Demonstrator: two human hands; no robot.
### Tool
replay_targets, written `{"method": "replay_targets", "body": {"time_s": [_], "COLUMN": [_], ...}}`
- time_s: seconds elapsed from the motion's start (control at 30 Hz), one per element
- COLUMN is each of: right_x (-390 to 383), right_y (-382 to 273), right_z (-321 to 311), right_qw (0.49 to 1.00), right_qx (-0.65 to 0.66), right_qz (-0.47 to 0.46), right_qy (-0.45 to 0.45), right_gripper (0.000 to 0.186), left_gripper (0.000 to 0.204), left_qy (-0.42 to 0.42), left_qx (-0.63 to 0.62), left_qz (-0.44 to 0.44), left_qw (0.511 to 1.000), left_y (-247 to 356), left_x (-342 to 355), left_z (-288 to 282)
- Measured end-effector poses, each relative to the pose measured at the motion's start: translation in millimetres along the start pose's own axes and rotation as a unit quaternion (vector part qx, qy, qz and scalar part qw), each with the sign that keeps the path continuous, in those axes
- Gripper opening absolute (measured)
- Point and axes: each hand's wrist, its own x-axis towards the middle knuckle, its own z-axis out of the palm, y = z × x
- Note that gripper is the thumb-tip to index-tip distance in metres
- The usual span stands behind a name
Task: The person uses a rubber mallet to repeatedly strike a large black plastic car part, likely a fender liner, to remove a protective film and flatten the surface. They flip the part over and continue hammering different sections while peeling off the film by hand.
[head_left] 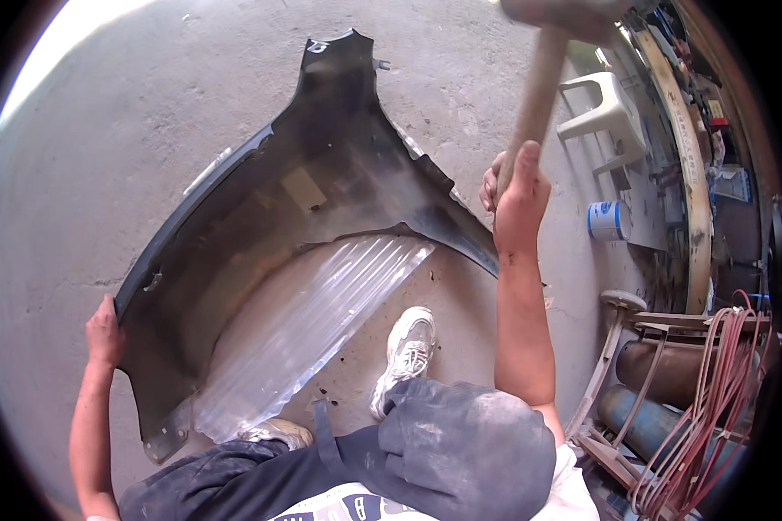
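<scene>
A dark car fender (261, 195) rests on the concrete floor in front of me, its hollow inner side facing up and its wheel arch curving toward my feet. My left hand (105, 333) is closed on the fender's left edge. Raised on the right, my right hand (520, 189) wraps round the wooden handle of a hammer (543, 82). The hammer's head is at the top edge of the view, partly cut off, well above the floor. Under the fender's arch lies a ribbed clear plastic sheet (321, 321).
To the right stand a white plastic stool (606, 122) and a blue-and-white can (608, 220). A cart with gas cylinders (621, 412) and looped red hose (699, 417) is at lower right. Cluttered shelving (725, 130) lines the right side. My white shoe (406, 352) is near the sheet.
</scene>
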Motion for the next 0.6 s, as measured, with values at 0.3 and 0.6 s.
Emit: {"method": "replay_targets", "body": {"time_s": [0.3,0.6], "right_x": [15,-28], "right_y": [133,28], "right_z": [-8,1], "right_qw": [0.934,0.996], "right_qx": [-0.315,-0.062], "right_qz": [0.161,-0.060], "right_qy": [-0.038,-0.023], "right_gripper": [0.064,0.053], "left_gripper": [0.043,0.036], "left_qy": [0.004,0.031], "left_qx": [0.008,0.018], "left_qz": [0.025,0.032], "left_qw": [1.000,0.999], "left_y": [9,6], "left_x": [11,-4], "left_z": [1,-6]}}
